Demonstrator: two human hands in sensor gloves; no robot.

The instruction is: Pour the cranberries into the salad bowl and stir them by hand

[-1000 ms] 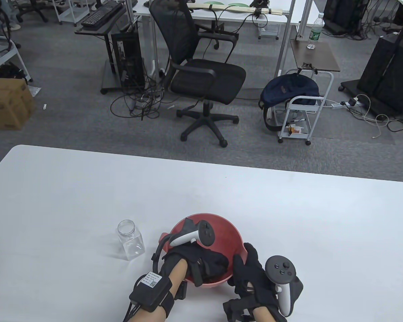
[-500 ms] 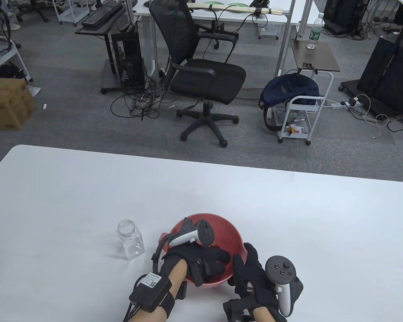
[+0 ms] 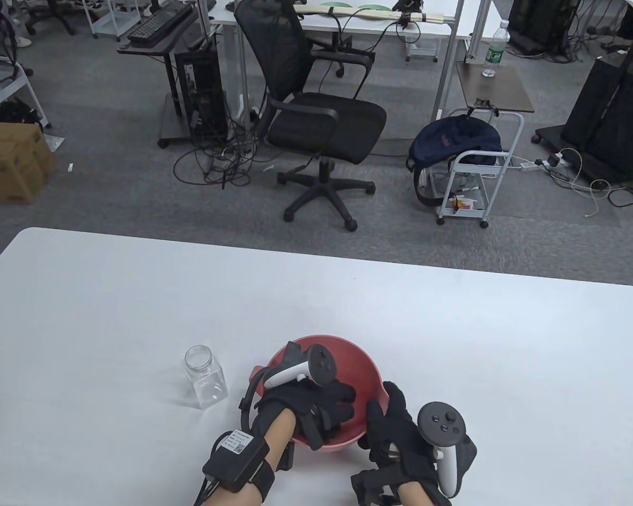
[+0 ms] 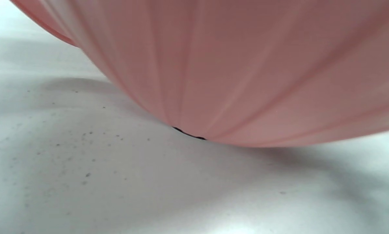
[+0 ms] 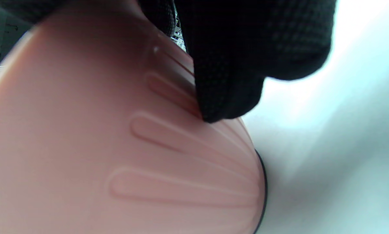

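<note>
My right hand [image 3: 401, 427] is nearest me, its grip curled on the near rim of the pink salad bowl [image 3: 366, 371], which sits on the white surface [image 3: 453, 342]. The bowl looks light, smooth plastic, so I think it could slide. My left hand [image 3: 316, 403] dips inside with bent fingers; I cannot tell if it holds cranberries. Further left stands the empty clear jar [image 3: 205, 377].

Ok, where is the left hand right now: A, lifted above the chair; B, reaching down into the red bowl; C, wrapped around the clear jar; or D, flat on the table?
B: in the table view the left hand dips inside the red bowl, while the jar stands apart, untouched.
</note>
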